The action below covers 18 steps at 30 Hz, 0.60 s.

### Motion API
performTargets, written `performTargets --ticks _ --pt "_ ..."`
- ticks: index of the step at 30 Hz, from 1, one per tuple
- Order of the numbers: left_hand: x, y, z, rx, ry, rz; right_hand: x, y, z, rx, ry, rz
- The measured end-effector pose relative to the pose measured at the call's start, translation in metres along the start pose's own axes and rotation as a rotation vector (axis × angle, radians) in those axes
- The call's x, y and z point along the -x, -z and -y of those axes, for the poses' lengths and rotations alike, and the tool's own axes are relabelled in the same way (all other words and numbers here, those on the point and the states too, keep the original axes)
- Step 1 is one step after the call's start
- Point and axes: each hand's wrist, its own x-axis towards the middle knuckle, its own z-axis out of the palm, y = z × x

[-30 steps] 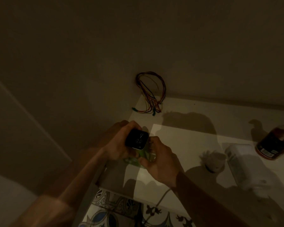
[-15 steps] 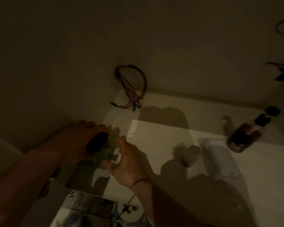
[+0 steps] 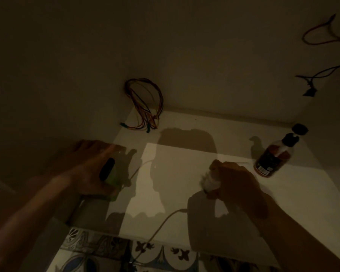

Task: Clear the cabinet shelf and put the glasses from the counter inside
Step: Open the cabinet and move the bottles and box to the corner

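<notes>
Hands (image 3: 90, 169) (image 3: 238, 183): two; bottle (image 3: 273, 156): one.

1. Dim and motion-blurred: left hand (image 3: 90, 169) wrapped round a dark object (image 3: 107, 169) and something greenish (image 3: 114, 176), neither identifiable.
2. Mostly covered by the right hand (image 3: 238, 185): a small white item (image 3: 209, 182), shape unclear.
3. Unreadable in the gloom: label on the brown bottle (image 3: 273, 156).
4. Cut off at the right edge: red wire (image 3: 320, 34); black cable (image 3: 322, 73).
</notes>
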Motion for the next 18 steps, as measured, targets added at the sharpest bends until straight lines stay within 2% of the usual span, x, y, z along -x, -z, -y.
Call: performTargets --ticks 2,5,9,11,15,18 --pt "0.002 0.009 -0.004 0.116 0.007 -0.038 0.004 -0.002 0.003 0.009 0.027 -0.081" --pt "0.000 0.019 -0.008 0.177 -0.004 -0.046 -0.001 -0.007 0.009 -0.005 0.208 -0.338" --pt "0.003 0.023 -0.009 0.332 0.009 -0.143 -0.022 0.016 0.057 -0.271 0.165 -0.267" --pt "0.007 0.026 -0.011 0.302 0.030 -0.248 -0.038 0.021 0.090 -0.362 0.233 -0.319" --pt "0.012 0.029 -0.006 0.378 0.118 -0.468 -0.063 0.019 0.150 -0.722 0.175 -0.120" --pt "0.013 0.034 -0.001 0.489 0.205 -0.512 -0.082 0.010 0.183 -0.795 0.200 -0.088"
